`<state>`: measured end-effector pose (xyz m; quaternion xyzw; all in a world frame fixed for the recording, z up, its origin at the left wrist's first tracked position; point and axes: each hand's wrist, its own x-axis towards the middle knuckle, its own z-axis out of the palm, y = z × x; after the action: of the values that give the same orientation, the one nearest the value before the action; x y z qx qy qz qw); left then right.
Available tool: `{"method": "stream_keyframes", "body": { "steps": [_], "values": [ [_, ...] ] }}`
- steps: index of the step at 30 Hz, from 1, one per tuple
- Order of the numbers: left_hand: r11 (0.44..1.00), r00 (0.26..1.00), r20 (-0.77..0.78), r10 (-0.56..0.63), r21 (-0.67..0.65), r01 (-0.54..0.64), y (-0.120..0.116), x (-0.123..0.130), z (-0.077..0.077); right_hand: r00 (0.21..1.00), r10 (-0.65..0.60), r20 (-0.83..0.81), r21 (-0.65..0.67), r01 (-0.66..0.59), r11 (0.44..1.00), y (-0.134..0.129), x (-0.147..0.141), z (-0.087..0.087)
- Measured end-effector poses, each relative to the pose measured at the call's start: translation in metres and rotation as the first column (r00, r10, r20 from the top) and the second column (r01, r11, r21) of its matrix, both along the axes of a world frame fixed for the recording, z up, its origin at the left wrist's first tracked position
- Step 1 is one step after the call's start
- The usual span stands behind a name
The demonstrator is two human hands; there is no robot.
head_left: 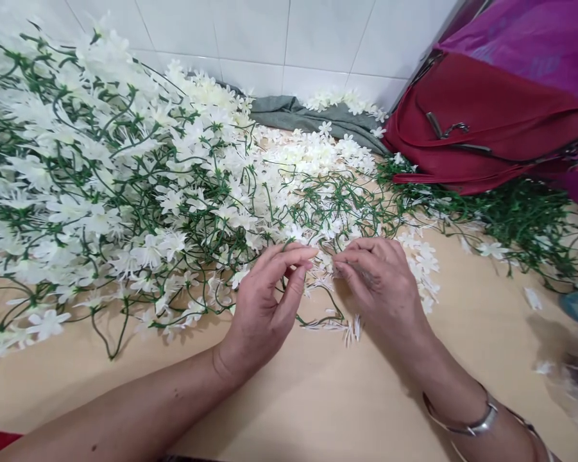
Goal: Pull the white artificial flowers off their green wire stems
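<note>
My left hand (267, 305) is raised over the table, its thumb and fingertips drawn together in a pinch. Facing it, my right hand (387, 282) is also pinched, a small gap away. Whatever is between the fingertips of either hand is too small or hidden to make out. Just beyond both hands lie loose white artificial petals (327, 154) and green plastic stems (346, 199). Below the fingertips, thin white stamens (351, 330) lie on the table next to a bent green stem (334, 301).
A large heap of white artificial flowers (101, 212) on green stems fills the left. At the right back stand a red bag (491, 115) and a purple plastic bag (548, 45), with more green stems (524, 215) below. A grey cloth (289, 112) lies along the tiled wall (250, 32).
</note>
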<state>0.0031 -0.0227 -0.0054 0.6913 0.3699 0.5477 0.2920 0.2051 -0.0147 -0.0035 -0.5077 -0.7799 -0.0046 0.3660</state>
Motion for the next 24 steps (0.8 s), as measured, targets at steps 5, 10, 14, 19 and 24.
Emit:
{"method": "stream_keyframes", "body": {
  "steps": [5,10,14,19,24],
  "values": [
    [0.999,1.0,0.016,0.001,-0.034,0.0,0.0,0.001,-0.001,0.998,0.057,0.023,-0.026,-0.056,0.998,-0.003,0.001,-0.002],
    [0.994,0.998,0.064,0.03,-0.104,-0.024,-0.001,-0.002,-0.001,0.998,-0.027,-0.061,-0.007,0.027,1.0,-0.004,0.003,0.0],
    [0.993,0.998,0.063,0.02,-0.119,-0.012,0.001,-0.002,-0.001,0.96,-0.075,-0.269,-0.013,0.074,0.997,-0.012,0.003,0.012],
    [0.988,0.991,0.012,-0.135,-0.068,0.136,0.002,0.0,-0.002,0.812,-0.058,-0.581,-0.3,-0.147,0.942,-0.026,-0.009,0.019],
    [0.985,0.989,0.013,-0.146,-0.095,0.146,0.001,-0.001,0.0,0.763,-0.05,-0.645,-0.346,-0.233,0.909,-0.031,-0.016,0.016]
  ]
}}
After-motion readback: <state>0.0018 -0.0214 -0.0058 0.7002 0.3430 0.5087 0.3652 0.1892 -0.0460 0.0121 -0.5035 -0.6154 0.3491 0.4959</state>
